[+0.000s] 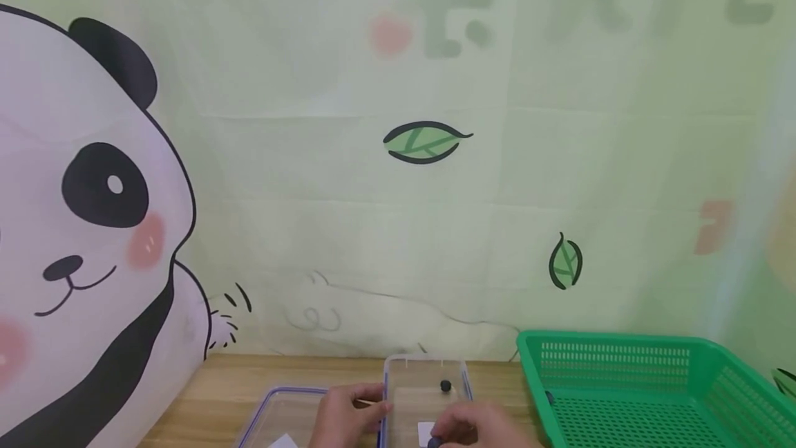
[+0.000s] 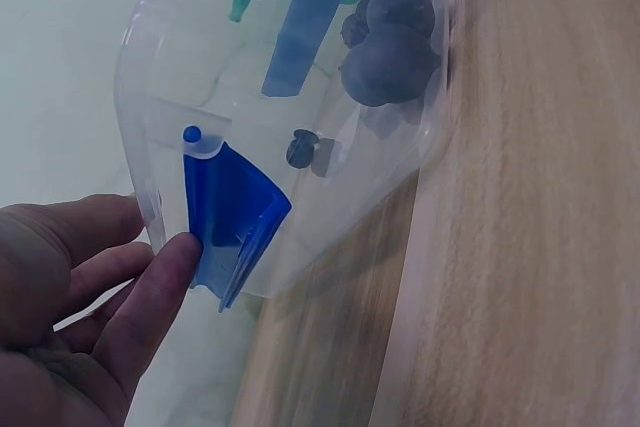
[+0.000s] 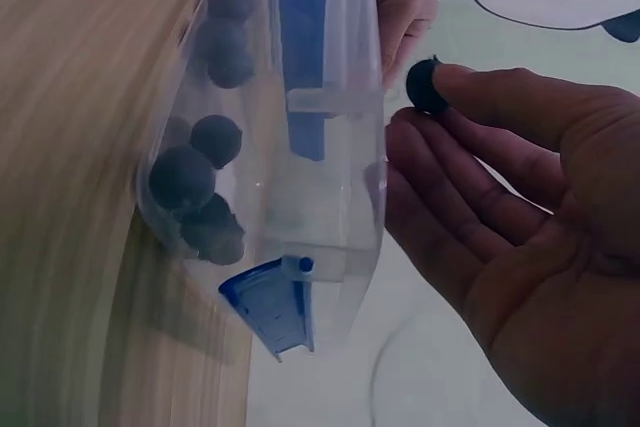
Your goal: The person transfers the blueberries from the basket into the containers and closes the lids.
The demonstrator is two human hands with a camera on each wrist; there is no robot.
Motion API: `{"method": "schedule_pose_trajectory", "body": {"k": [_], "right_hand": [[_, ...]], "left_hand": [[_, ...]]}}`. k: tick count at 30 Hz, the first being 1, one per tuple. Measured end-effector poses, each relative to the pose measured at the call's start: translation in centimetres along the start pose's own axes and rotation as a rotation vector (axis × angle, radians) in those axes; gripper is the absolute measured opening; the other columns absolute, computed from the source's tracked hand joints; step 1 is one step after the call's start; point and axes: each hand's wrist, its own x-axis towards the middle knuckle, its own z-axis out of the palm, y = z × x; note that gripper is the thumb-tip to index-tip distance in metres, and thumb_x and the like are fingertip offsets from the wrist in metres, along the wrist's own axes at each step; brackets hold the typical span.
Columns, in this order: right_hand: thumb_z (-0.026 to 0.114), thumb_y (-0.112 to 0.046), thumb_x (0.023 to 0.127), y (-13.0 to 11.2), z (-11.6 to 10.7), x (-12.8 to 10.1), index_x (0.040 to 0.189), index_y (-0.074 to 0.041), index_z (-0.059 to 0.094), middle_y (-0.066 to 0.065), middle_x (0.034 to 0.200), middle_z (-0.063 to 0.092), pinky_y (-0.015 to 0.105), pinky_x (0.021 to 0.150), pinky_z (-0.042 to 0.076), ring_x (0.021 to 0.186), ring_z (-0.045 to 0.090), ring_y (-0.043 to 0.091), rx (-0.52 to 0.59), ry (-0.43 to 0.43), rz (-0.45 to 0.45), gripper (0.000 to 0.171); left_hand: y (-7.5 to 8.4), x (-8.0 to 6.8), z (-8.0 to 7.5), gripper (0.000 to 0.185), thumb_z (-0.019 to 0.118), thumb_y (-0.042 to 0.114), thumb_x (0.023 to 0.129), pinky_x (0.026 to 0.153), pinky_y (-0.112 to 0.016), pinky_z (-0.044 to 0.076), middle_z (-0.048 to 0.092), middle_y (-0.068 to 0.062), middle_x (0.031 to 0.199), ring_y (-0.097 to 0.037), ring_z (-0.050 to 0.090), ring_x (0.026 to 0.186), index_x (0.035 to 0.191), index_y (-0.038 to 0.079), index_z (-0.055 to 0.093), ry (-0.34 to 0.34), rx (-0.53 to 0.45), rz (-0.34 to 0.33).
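In the head view a clear plastic box [image 1: 404, 379] with blue side latches stands on the table. My left hand [image 1: 348, 415] holds its left rim; in the left wrist view a fingertip touches a blue latch [image 2: 230, 212]. My right hand [image 1: 475, 424] is over the box's near right part, pinching a blueberry [image 3: 425, 85] between thumb and fingers, just beside the rim in the right wrist view. Several blueberries [image 3: 183, 177] lie on the box's floor, seen through its wall. One blueberry [image 1: 446, 386] sits apart towards the far end.
To the right stands a green mesh basket [image 1: 622, 341], with a small dark berry [image 1: 550, 397] at its left wall. A clear lid with a blue seal [image 1: 273, 393] lies left of the box. A panda-printed cloth [image 1: 311, 157] hangs behind the wooden table [image 1: 249, 368].
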Motion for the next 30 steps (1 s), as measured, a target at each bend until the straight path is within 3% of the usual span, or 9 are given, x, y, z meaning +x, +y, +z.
{"method": "schedule_pose_trajectory", "body": {"k": [7,19,27,30], "right_hand": [[0.074,-0.005,0.098,0.6,-0.2,0.1,0.103,-0.007,0.076,-0.001,0.092,0.072,0.026,0.078,0.057,0.086,0.066,0.016,-0.107,-0.065,0.041,0.006],[0.073,-0.006,0.099,0.8,-0.3,0.2,0.106,-0.007,0.076,-0.001,0.093,0.073,0.025,0.079,0.058,0.086,0.067,0.016,-0.099,-0.085,0.043,0.008],[0.075,-0.006,0.098,-0.2,-0.9,-0.6,0.108,-0.005,0.075,0.001,0.098,0.073,0.035,0.084,0.061,0.092,0.068,0.021,-0.08,0.011,0.071,0.01],[0.074,-0.007,0.099,-1.1,-1.8,-1.3,0.108,-0.006,0.076,0.002,0.1,0.075,0.037,0.083,0.063,0.093,0.069,0.022,-0.137,0.075,0.013,0.009]], "left_hand": [[0.2,0.2,0.2,0.031,0.084,0.004,0.091,0.071,-0.034,0.067,0.076,-0.01,0.102,-0.02,0.073,0.085,0.118,-0.009,0.075,0.005,-0.003,-0.021],[0.1,0.0,0.2,0.031,0.085,0.003,0.09,0.072,-0.036,0.068,0.077,-0.011,0.1,-0.02,0.073,0.085,0.116,-0.011,0.075,0.002,-0.018,0.015],[0.1,-0.1,0.2,0.032,0.085,0.004,0.09,0.07,-0.034,0.067,0.077,-0.011,0.101,-0.021,0.074,0.085,0.117,-0.01,0.075,0.009,-0.01,0.016],[0.0,-0.1,0.1,0.032,0.085,0.003,0.09,0.07,-0.035,0.067,0.077,-0.012,0.101,-0.022,0.074,0.085,0.117,-0.01,0.075,0.008,-0.011,0.022]]}}
